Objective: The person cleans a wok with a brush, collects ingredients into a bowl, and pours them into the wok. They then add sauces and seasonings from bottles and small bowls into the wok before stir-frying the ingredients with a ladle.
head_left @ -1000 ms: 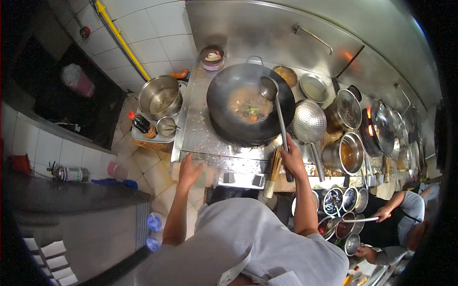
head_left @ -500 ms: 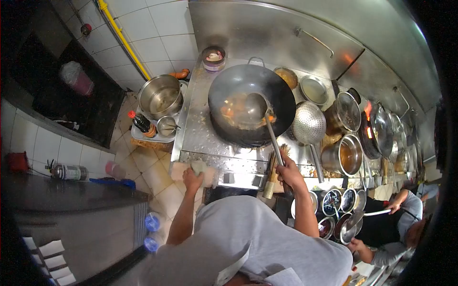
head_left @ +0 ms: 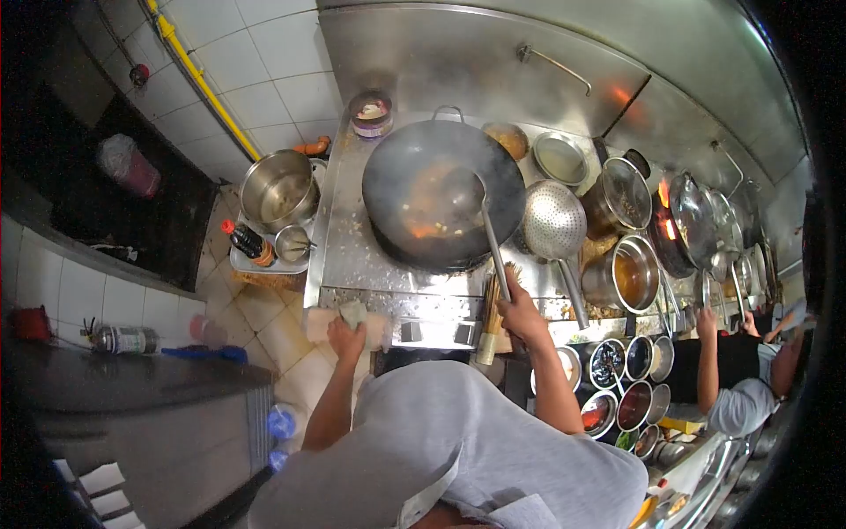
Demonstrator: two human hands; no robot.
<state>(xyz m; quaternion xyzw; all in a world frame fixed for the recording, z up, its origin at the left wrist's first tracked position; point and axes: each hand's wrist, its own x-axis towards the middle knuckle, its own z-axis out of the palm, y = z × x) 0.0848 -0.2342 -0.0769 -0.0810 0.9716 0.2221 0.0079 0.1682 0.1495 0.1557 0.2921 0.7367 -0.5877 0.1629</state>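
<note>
My right hand (head_left: 526, 321) grips the long handle of a ladle (head_left: 495, 242). The ladle's bowl rests inside a large dark wok (head_left: 388, 163), where steam blurs it. Orange and pale food pieces (head_left: 429, 225) lie in liquid at the wok's bottom. Near the counter's front edge, my left hand (head_left: 345, 340) is closed on a folded pale cloth (head_left: 353, 313), just above a tan folded towel (head_left: 320, 326). Between my right hand and the wok's front, a bamboo brush (head_left: 489, 333) lies on the edge.
Right of the wok sits a perforated strainer (head_left: 555, 218), then a pot of brown liquid (head_left: 631, 280). Several seasoning bowls (head_left: 607, 362) stand lower right. A co-worker (head_left: 749, 401) works beside a flaming burner (head_left: 666, 212). On the left are a steel pot (head_left: 278, 189) and sauce bottle (head_left: 248, 244).
Steam over the wok is thicker, and the ladle's bowl has shifted slightly inside it. The co-worker's hands have left the seasoning bowls for the neighbouring stove. The whole view has shifted a little.
</note>
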